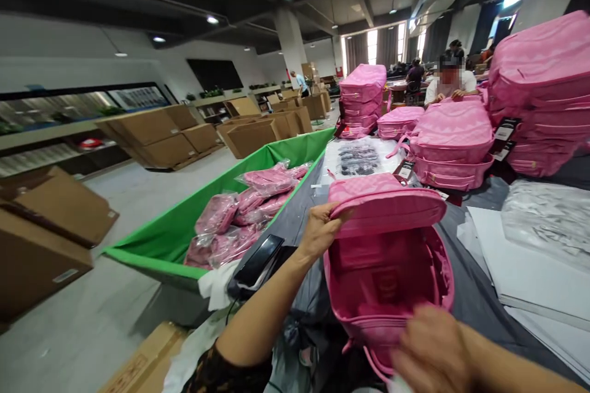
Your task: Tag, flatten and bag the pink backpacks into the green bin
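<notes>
A pink backpack (387, 258) of quilted, slightly glossy fabric lies on the table (465, 295), which is draped in dark grey sheeting. Its main compartment gapes wide: the padded, rounded flap is lifted up and back, and the smooth pink lining shows inside with a square patch on the rear wall. A ribbed zipper track runs round the opening.

The left hand (320, 230) is closed on the left edge of the raised flap, thumb on top and fingers curled beneath, holding it up. The right hand (431, 350) is blurred at the near rim of the backpack, its fingers bent over the lower edge by the zipper; how tightly it grips cannot be told.

Just left of the table stands a green fabric bin (184, 227), long and trough-shaped, holding pink bags in crinkled clear plastic (239, 215). A black phone-like device (258, 261) rests near the left wrist. Farther along the table, finished pink backpacks (454, 141) sit in soft, bulging stacks with black hang tags. Flat white sheets (516, 270) and clear plastic wrap lie at the right. Brown cardboard boxes (157, 135) stand on the pale floor beyond, and a person (449, 83) sits behind the stacks.
</notes>
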{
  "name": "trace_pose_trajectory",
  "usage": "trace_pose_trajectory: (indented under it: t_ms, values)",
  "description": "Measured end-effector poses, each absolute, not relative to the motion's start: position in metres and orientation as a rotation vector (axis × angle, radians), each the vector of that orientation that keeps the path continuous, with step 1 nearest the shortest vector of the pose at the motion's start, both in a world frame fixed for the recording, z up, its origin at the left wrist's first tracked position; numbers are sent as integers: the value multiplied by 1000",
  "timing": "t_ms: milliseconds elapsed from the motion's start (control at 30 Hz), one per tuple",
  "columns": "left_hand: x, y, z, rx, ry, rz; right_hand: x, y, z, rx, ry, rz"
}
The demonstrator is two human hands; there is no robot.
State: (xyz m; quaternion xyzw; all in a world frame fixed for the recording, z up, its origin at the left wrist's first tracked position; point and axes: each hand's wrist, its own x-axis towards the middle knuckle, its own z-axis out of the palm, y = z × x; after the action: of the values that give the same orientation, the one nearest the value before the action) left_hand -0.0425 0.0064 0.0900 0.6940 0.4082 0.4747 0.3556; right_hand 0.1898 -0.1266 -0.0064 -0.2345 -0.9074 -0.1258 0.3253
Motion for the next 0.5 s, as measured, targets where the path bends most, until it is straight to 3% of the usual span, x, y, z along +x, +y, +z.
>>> trace_pose_trajectory:
  t_ms: [133,267,400,500]
  values:
    - [-47,7,91,1816,988,1212,199,-76,29,-799,-2327,-534]
    - [-48,2,83,1977,1103,1275,237,-56,58,-896,-1809,-685]
    - [-36,-21,41,2413,1135,1533,241,-35,61,-1061,-1685,-301]
    - [-12,-27,0,2751,561,1168,231,-24,53,-1077,-1697,-62]
